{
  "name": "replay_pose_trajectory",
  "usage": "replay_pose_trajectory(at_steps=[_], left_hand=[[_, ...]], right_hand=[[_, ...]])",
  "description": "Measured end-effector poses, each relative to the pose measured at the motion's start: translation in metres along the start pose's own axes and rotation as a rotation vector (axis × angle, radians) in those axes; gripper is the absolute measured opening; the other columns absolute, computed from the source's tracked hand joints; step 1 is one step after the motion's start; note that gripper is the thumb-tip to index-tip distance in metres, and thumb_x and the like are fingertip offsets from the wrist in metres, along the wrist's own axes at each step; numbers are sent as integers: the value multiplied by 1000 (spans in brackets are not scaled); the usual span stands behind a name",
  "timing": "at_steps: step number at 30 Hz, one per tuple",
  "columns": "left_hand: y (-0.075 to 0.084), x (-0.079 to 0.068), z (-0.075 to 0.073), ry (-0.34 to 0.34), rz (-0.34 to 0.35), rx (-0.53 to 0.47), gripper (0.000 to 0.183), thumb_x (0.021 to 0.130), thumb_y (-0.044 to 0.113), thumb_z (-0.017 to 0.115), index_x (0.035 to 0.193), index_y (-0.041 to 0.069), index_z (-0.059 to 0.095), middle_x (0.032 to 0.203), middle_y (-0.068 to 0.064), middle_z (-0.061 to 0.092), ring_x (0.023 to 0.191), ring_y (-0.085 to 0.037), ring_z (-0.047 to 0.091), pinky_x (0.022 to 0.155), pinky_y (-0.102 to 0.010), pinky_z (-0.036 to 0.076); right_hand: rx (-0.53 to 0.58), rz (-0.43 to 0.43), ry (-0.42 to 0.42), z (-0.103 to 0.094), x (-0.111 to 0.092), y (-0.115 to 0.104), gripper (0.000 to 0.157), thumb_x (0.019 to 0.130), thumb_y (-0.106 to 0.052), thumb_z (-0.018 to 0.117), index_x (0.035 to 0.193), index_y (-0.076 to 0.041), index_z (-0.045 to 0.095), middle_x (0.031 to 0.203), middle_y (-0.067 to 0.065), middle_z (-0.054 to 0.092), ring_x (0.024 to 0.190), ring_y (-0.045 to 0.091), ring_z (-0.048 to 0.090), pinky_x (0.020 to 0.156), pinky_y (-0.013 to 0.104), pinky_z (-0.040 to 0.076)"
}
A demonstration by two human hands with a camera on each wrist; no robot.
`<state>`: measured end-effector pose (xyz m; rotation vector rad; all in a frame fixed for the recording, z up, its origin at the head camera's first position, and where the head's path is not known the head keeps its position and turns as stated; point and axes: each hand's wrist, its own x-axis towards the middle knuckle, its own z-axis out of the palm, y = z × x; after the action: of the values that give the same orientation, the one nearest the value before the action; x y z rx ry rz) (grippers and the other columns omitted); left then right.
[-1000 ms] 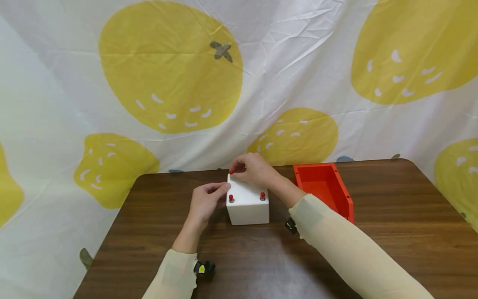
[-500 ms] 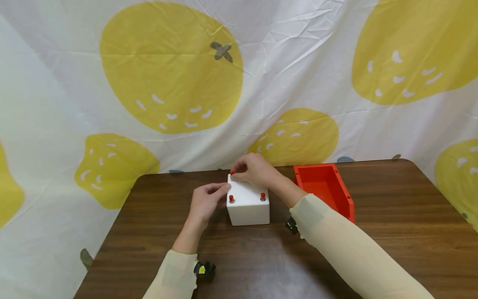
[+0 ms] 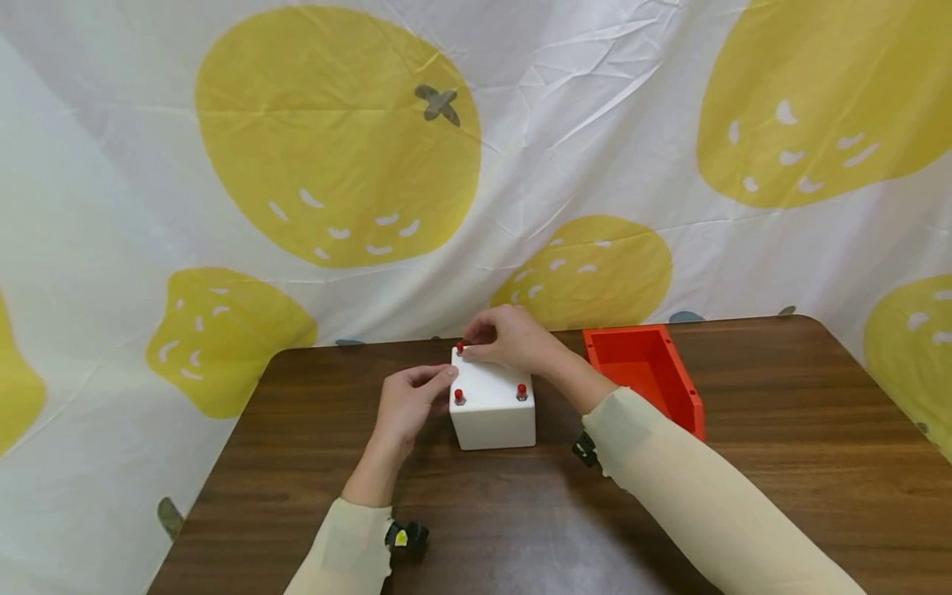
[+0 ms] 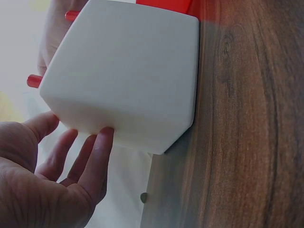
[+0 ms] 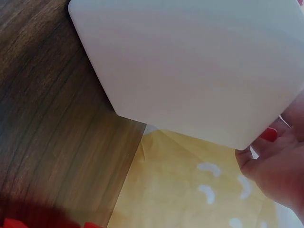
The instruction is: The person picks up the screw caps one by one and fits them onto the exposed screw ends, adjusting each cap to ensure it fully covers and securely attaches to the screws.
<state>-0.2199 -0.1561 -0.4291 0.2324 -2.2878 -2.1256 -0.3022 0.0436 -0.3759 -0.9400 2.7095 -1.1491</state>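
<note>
A white box stands on the table, with small red-capped posts on metal nut bases at its top corners. The near-left post and near-right post stand upright. At the far-left corner is another red-capped post; the fingertips of my right hand are right beside it, and that hand covers the far-right corner. From the right wrist view, a red cap shows among the right fingers. My left hand rests its fingertips on the box's left side, thumb at the top edge.
A red open bin sits right of the box, partly behind the right forearm. The dark wood table ends at a fabric backdrop with yellow fruit prints. Each wrist carries a small black camera.
The right fingertips have drawn slightly right from the far-left post, which they pinched before; its cap and base now show more. The left hand and box stay in place.
</note>
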Motion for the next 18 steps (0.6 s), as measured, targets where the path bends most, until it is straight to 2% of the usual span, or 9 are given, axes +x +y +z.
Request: replay_pose_trajectory(at_steps=[5, 11, 18], left_hand=[[0, 0, 0, 5, -5, -1, 37, 96, 29, 83, 119, 0, 79, 117, -15, 74, 94, -20, 74, 86, -42, 64], [1, -1, 2, 8, -2, -10, 37, 96, 28, 83, 118, -1, 79, 116, -15, 75, 94, -19, 74, 82, -39, 65], [2, -1, 1, 13, -11, 6, 36, 97, 28, 82, 119, 1, 79, 120, -15, 74, 98, -21, 73, 90, -47, 63]], right_hand=[[12, -18, 4, -6, -5, -3, 31, 93, -19, 85, 117, -1, 77, 108, 9, 77, 100, 20, 70, 92, 38, 58], [-2, -26, 30, -13, -13, -4, 28, 93, -22, 86, 114, -8, 77, 104, 1, 75, 99, 20, 70, 91, 37, 58], [-15, -49, 58, -24, -26, -8, 30, 93, -22, 85, 117, -7, 76, 110, 6, 75, 104, 23, 67, 97, 42, 57]])
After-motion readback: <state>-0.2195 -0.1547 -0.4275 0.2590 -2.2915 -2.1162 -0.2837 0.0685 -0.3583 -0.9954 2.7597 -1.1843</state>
